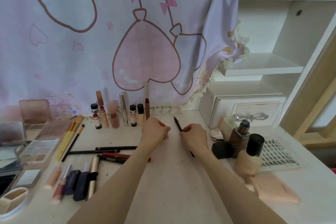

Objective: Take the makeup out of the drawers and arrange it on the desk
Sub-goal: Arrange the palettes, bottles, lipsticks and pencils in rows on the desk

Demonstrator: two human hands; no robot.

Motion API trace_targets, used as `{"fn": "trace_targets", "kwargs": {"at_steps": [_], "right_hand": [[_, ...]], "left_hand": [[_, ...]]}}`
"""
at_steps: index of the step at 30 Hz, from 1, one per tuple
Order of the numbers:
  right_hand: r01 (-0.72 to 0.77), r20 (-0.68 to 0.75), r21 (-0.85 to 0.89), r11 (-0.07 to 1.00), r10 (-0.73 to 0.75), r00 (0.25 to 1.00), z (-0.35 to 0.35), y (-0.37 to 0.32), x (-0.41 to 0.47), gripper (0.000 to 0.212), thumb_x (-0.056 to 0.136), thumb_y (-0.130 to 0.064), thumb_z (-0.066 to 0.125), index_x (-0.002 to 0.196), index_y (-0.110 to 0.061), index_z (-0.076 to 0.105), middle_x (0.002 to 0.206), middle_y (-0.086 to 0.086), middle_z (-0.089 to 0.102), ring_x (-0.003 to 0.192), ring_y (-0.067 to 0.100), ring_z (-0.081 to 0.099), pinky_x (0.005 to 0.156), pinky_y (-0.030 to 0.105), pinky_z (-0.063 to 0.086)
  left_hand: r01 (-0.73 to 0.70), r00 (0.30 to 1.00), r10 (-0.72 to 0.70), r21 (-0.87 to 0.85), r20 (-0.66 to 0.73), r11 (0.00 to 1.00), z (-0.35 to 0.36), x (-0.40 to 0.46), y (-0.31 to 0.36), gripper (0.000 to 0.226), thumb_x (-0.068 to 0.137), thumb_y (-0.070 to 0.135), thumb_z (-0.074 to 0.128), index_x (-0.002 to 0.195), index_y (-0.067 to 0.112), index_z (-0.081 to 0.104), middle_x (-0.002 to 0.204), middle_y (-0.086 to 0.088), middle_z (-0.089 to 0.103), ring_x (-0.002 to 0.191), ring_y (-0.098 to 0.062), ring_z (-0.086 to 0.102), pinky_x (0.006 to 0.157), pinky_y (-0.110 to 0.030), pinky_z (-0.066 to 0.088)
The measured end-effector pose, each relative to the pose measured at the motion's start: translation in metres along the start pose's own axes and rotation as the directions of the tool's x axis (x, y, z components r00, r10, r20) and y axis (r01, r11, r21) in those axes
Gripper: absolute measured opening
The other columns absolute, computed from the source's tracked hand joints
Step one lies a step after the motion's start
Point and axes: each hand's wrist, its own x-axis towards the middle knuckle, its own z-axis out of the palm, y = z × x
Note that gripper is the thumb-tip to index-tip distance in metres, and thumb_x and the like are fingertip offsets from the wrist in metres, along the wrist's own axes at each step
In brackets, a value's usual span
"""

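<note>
From the head camera I see both bare arms reaching forward over the pale, scuffed desk top (172, 178). My right hand (195, 137) has its fingers curled around a thin black makeup pencil (177, 124), whose tip points up and away toward the pastel cartoon curtain (109, 42) hanging behind the desk. My left hand (154, 131) sits just beside it with fingers curled, pinching something small and pale that I cannot make out. Behind the left hand, a row of upright tubes and small bottles (116, 114) stands against the curtain's hem, close to the knuckles. To the left lie yellow-handled brushes (70, 137), open eyeshadow palettes (39, 149), and several dark pencils and lip liners lying flat (112, 152), with lip glosses and dark tubes (72, 182) nearer me. To the right, just beside the right wrist, stand a brown foundation bottle (239, 138) and a beige bottle with a black cap (250, 158), with a tray of false lashes (278, 154) behind them.
</note>
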Motion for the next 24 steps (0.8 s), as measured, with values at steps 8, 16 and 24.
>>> {"fn": "trace_targets", "kwargs": {"at_steps": [8, 16, 24], "right_hand": [[0.128, 0.048, -0.031, 0.991, -0.127, 0.991, 0.015, -0.001, 0.004, 0.027, 0.09, -0.005, 0.05, 0.113, -0.006, 0.065, 0.114, 0.007, 0.065, 0.094, 0.015, 0.058, 0.069, 0.011, 0.039], [0.19, 0.114, -0.012, 0.982, -0.187, 0.976, 0.021, 0.0, -0.006, 0.033, 0.091, -0.002, 0.044, 0.118, -0.006, 0.063, 0.121, 0.009, 0.062, 0.109, 0.02, 0.057, 0.076, 0.011, 0.036], [0.22, 0.133, 0.008, 0.976, -0.219, 0.967, 0.018, 0.001, -0.01, 0.035, 0.095, -0.008, 0.041, 0.126, -0.01, 0.057, 0.125, 0.006, 0.06, 0.111, 0.018, 0.056, 0.079, 0.011, 0.033]], "left_hand": [[0.007, 0.998, -0.007, 0.009, -0.055, 1.0, 0.009, 0.016, -0.008, 0.025, 0.082, 0.014, 0.064, 0.059, 0.003, 0.064, 0.067, -0.011, 0.066, 0.068, -0.024, 0.06, 0.077, -0.037, 0.052], [0.084, 0.996, -0.082, -0.127, 0.023, 0.988, 0.003, 0.012, -0.011, 0.031, 0.082, -0.001, 0.059, 0.113, -0.002, 0.059, 0.114, -0.02, 0.059, 0.109, -0.03, 0.057, 0.096, -0.039, 0.047], [-0.002, 0.996, 0.003, -0.01, 0.088, 1.0, -0.012, 0.002, -0.015, 0.037, 0.091, 0.006, 0.05, 0.127, 0.006, 0.051, 0.131, -0.011, 0.051, 0.118, -0.022, 0.05, 0.1, -0.028, 0.04]]}}
